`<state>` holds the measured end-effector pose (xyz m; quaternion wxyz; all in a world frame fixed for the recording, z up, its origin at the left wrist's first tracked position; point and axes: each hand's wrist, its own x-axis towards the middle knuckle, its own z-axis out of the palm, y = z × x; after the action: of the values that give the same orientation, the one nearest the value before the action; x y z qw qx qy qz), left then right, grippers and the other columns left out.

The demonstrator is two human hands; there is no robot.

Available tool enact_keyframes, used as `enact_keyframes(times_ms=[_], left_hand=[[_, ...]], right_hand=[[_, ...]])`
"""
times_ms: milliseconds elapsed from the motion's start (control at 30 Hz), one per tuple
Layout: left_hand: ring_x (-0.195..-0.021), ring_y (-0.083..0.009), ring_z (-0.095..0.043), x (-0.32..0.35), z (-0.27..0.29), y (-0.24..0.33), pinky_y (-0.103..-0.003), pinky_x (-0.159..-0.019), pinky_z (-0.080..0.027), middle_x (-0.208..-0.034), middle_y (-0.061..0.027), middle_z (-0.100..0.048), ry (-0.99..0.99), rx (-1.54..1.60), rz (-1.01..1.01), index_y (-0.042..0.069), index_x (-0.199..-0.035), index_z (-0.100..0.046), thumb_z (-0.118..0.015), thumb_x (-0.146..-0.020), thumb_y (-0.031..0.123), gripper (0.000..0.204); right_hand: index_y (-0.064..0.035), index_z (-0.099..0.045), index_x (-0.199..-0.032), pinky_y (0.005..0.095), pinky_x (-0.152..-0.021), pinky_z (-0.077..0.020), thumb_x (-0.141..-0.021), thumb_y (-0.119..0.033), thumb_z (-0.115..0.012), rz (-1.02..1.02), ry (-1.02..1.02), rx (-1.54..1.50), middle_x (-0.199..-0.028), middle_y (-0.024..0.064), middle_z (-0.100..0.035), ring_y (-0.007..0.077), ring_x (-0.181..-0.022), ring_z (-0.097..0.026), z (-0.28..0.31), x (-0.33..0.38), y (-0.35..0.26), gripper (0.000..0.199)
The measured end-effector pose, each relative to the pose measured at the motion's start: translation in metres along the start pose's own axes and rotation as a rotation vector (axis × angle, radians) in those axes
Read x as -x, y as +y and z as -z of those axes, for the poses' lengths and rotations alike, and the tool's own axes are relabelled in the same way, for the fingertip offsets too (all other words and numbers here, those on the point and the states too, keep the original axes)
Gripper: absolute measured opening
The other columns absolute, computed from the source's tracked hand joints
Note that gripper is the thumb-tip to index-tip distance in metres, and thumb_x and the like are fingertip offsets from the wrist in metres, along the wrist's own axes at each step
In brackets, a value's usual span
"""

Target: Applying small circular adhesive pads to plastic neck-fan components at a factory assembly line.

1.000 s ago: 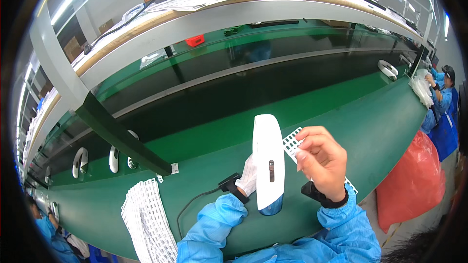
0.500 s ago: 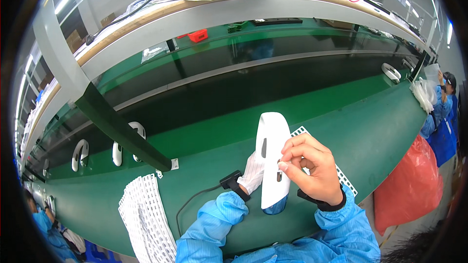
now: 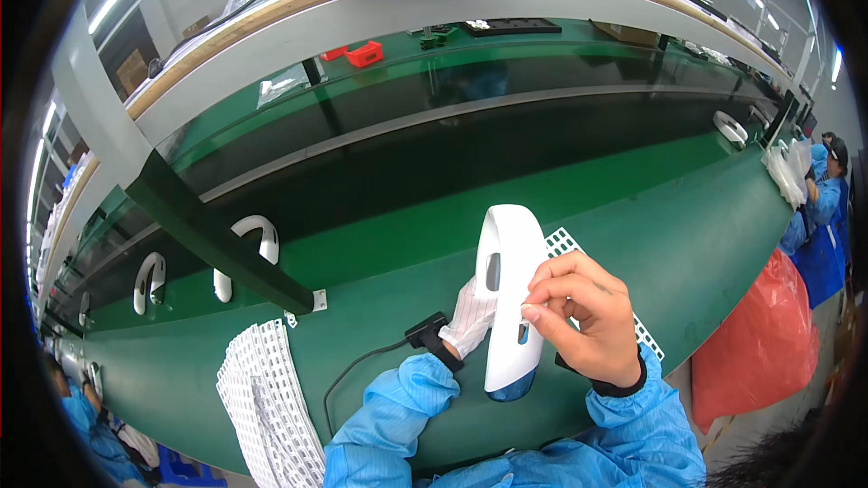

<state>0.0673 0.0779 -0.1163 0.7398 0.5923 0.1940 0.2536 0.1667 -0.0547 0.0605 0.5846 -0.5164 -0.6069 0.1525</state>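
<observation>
A white curved plastic housing (image 3: 512, 262) stands tilted in front of me, with a dark oval window on its side, a small slot on its face and a translucent blue lower end. My left hand (image 3: 469, 319), in a striped white glove with a black wrist strap, holds it from behind; most of its fingers are hidden. Bare and closed in a pinch, my right hand (image 3: 586, 314) is at the slot. Something tiny and pale may be between thumb and fingertip, too small to make out. Partly under that hand lies a white perforated strip sheet (image 3: 562, 242).
A fanned stack of white perforated sheets (image 3: 265, 398) lies left on the green bench (image 3: 389, 307). Similar housings (image 3: 151, 282) stand along the dark conveyor (image 3: 389, 181). A green post (image 3: 217, 235) rises at left. A red bag (image 3: 759, 343) and co-workers are at right.
The housing has turned slightly in my left hand, and my right hand has shifted slightly with it, still pinched at the slot. On the conveyor, a housing behind the post has shifted.
</observation>
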Motion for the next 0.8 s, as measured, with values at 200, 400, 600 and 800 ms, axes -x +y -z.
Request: enact_keyframes(times_ms=[200,400,600,800], left_hand=[[-0.086,-0.0153,-0.061,-0.004,0.001,-0.013,-0.031,-0.074,-0.055,-0.1,-0.0058,-0.059,-0.043,0.129,-0.071,0.005,-0.113,-0.055,-0.06,-0.099,0.022,0.023],[-0.092,-0.0219,-0.068,-0.003,0.004,-0.015,-0.034,-0.079,-0.055,-0.104,-0.0109,-0.069,0.032,-0.005,-0.009,0.005,-0.119,-0.059,-0.074,-0.086,0.033,0.045],[-0.093,-0.0226,-0.067,-0.003,0.004,-0.02,-0.034,-0.08,-0.055,-0.107,-0.0109,-0.068,0.027,0.001,-0.009,0.006,-0.121,-0.057,-0.074,-0.086,0.03,0.046],[-0.095,-0.0221,-0.067,-0.003,0.007,-0.027,-0.033,-0.081,-0.055,-0.107,-0.0108,-0.067,0.016,-0.009,-0.007,0.005,-0.122,-0.058,-0.074,-0.087,0.028,0.045]], right_hand=[[0.0021,-0.067,-0.092,0.0206,-0.051,-0.0444,-0.082,0.005,-0.072,0.001,-0.004,-0.013,-0.099,0.0094,-0.063,0.0063,-0.058,-0.055,-0.002,-0.001,-0.002,0.012],[0.0018,-0.067,-0.093,0.0209,-0.05,-0.0442,-0.082,0.005,-0.072,0.001,-0.007,-0.021,-0.1,0.0095,-0.063,0.0064,-0.058,-0.056,-0.002,0.002,-0.002,0.012],[0.001,-0.066,-0.092,0.0211,-0.05,-0.0436,-0.082,0.004,-0.072,0.001,-0.011,0.01,-0.1,0.0094,-0.063,0.0063,-0.056,-0.056,0.0,0.001,-0.002,0.012],[0.0004,-0.065,-0.092,0.021,-0.048,-0.043,-0.082,0.005,-0.072,0.018,-0.004,0.026,-0.099,0.0097,-0.063,0.0059,-0.055,-0.056,0.001,0.003,-0.001,0.012]])
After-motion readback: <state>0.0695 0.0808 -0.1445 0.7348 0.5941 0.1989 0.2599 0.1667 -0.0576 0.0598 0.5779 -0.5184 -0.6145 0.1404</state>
